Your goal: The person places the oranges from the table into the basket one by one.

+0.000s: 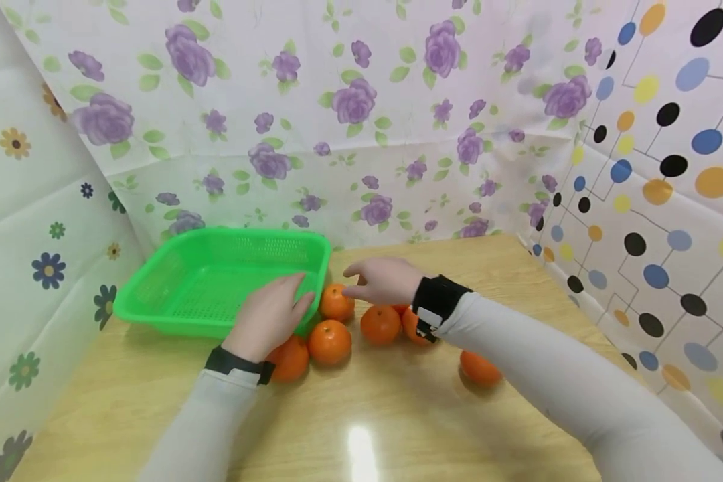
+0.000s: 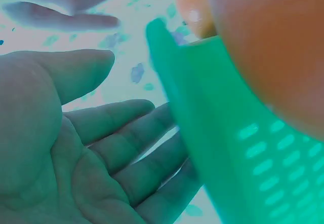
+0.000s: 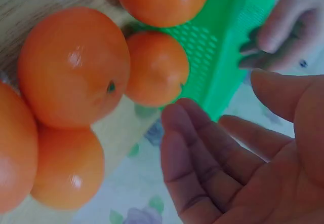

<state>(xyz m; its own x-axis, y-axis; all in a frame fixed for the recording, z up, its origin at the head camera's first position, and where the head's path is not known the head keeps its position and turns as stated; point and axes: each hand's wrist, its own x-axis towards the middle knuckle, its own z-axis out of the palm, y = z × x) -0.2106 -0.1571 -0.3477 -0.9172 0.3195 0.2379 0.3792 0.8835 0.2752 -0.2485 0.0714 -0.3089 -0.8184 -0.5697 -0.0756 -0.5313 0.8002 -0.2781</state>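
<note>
A green plastic basket [image 1: 175,325] with perforated sides stands at the back left of the table. My left hand [image 1: 269,318] reaches over its front right corner, palm bare and fingers extended; in the left wrist view the fingertips [image 2: 164,115] meet the basket's rim in the picture. My right hand [image 1: 385,280] hovers just right of the basket, holding nothing, its fingers loosely bent. Closest to it is an orange [image 1: 337,304] beside the basket's right wall. Another orange [image 1: 330,343] lies in front of that one, and a third orange [image 1: 290,360] is partly hidden by my left wrist.
More oranges lie under my right wrist, among them one orange [image 1: 380,325] in plain view. Farther right, a lone orange [image 1: 480,368] sits beside my right forearm. The wooden table [image 1: 313,428] is bounded by a floral cloth [image 1: 337,187] behind and patterned cloths at both sides.
</note>
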